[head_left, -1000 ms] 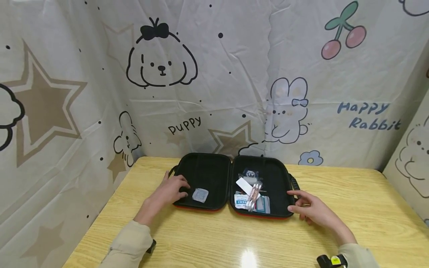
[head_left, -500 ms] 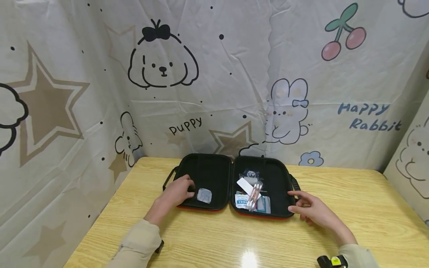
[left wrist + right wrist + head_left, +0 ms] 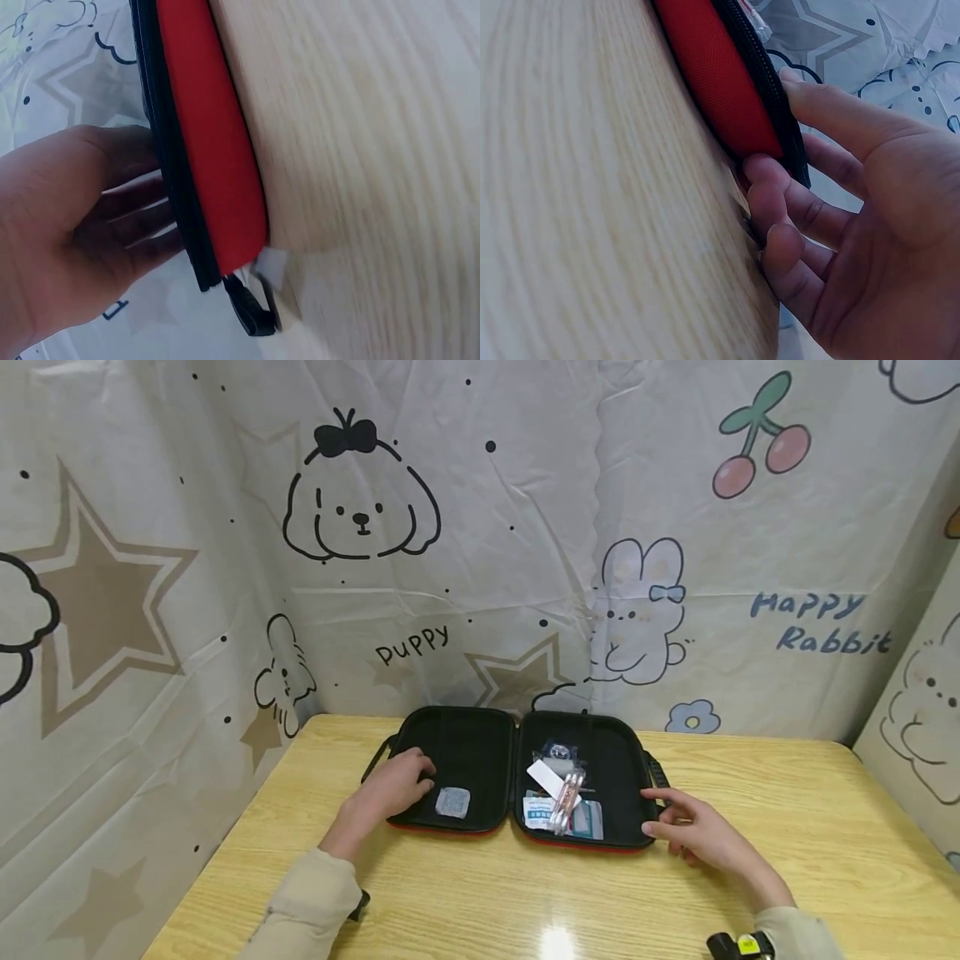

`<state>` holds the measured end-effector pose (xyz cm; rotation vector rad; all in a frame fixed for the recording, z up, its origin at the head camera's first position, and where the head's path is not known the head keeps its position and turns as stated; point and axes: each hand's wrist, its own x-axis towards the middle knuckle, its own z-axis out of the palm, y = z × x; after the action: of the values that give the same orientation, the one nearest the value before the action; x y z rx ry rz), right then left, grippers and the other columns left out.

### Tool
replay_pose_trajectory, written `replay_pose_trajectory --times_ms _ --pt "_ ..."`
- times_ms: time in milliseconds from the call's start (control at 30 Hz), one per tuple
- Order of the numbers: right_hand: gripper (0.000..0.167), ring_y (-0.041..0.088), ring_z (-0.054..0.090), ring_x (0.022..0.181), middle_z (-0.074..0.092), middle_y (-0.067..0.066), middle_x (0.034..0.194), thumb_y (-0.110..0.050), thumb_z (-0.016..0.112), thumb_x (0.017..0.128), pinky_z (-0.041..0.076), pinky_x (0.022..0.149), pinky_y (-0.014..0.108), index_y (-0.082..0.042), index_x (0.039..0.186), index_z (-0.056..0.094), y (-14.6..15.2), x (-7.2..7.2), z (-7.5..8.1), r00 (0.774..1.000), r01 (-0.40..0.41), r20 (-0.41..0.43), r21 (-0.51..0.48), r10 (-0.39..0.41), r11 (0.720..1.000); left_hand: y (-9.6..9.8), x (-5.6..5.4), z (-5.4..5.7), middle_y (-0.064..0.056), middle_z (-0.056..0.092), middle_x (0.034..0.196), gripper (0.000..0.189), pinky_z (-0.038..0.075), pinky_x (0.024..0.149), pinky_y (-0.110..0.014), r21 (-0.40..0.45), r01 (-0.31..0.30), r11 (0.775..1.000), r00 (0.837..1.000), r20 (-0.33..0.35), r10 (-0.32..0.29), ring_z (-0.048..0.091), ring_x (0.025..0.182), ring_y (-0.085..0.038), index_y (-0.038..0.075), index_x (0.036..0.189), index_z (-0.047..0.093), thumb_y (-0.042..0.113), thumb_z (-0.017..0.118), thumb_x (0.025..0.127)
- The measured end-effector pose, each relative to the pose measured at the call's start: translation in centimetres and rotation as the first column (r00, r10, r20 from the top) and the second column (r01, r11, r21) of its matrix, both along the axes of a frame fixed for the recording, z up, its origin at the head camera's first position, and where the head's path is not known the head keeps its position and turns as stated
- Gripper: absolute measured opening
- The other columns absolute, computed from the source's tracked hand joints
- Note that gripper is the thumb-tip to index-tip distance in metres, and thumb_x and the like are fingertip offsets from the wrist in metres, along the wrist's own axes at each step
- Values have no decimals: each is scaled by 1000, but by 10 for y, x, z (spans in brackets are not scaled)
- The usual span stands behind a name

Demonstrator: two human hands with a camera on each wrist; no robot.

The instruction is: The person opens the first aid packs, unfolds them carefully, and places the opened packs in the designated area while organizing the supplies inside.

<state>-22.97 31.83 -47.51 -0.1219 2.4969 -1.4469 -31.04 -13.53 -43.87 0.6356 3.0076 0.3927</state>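
A zippered case lies unfolded on the table, its black-lined left half (image 3: 468,743) and right half (image 3: 618,793) facing up and its red shell (image 3: 214,150) below. My left hand (image 3: 393,783) reaches over the left half's outer rim, fingers loosely bent and holding nothing. Just right of it lies a small clear-wrapped whitish packet (image 3: 453,802). My right hand (image 3: 697,831) grips the right half's outer edge, the thumb (image 3: 817,101) at the zipper and other fingers curled by the corner. In that half are a bag of cotton swabs (image 3: 567,802), a white strip (image 3: 544,778) and blue-and-white packets (image 3: 537,812).
A wooden table (image 3: 480,893) carries the case. Behind it hangs a printed cloth (image 3: 465,527). Black handles stick out at the case's left (image 3: 251,311) and right (image 3: 657,768) sides. A rolled item in clear wrap (image 3: 558,766) lies behind the white strip.
My left hand has moved right, further into the left half, and the clear-wrapped packet has shifted slightly right. The left handle has come into sight. My right hand stays at the edge.
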Motion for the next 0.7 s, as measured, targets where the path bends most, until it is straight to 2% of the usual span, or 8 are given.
replay_pose_trajectory --times_ms 300,467,700 --pt "67 15 53 59 57 8 87 -29 72 91 43 45 28 -6 147 43 0 -1 -1 1000 1 -8 11 -1 1000 27 2 4 3 65 111 21 52 91 -40 65 82 995 995 -59 -78 64 103 -17 17 112 74 27 67 94" --pt "69 16 52 59 56 9 88 -28 72 91 42 45 29 -5 148 41 -1 0 1 1000 -7 -14 1 8 1000 52 5 4 2 66 113 23 53 90 -39 86 144 986 987 -79 -138 65 104 -19 17 114 74 29 65 96" --pt "68 16 53 60 57 8 88 -30 73 90 42 45 28 -8 147 43 -1 0 1 1000 20 21 4 -20 1000 91 11 3 3 66 117 25 51 94 -37 53 220 974 972 -95 -215 64 106 -18 21 118 73 32 62 98"
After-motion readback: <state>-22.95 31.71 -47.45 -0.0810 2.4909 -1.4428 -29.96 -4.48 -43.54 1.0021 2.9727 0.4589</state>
